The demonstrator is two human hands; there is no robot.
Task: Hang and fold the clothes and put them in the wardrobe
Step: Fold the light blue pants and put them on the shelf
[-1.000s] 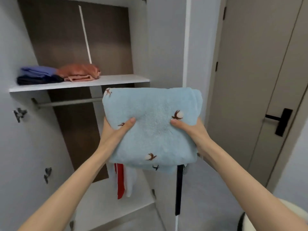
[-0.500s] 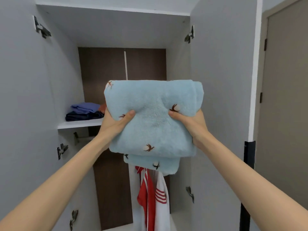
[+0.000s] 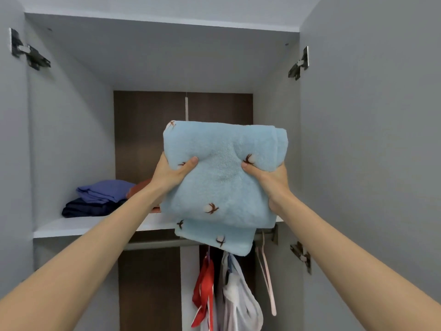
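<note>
A folded light-blue fleece garment (image 3: 222,182) with small brown-and-white flower marks hangs in the air in front of the open wardrobe, just above the white shelf (image 3: 78,226). My left hand (image 3: 170,174) grips its left edge, thumb on top. My right hand (image 3: 269,181) grips its right edge the same way. A lower folded layer droops below the bundle, over the hanging rail (image 3: 155,244).
On the shelf's left lie folded purple (image 3: 105,191) and dark navy (image 3: 90,207) clothes, with an orange piece (image 3: 139,187) beside them. Below the rail hang a red-and-white garment (image 3: 204,292), a white one (image 3: 241,302) and a pink hanger (image 3: 267,278). Both doors (image 3: 372,163) stand open.
The view has tilted up and come closer to the wardrobe. Both hands have carried the blue bundle up and in, from below shelf height to just above the shelf.
</note>
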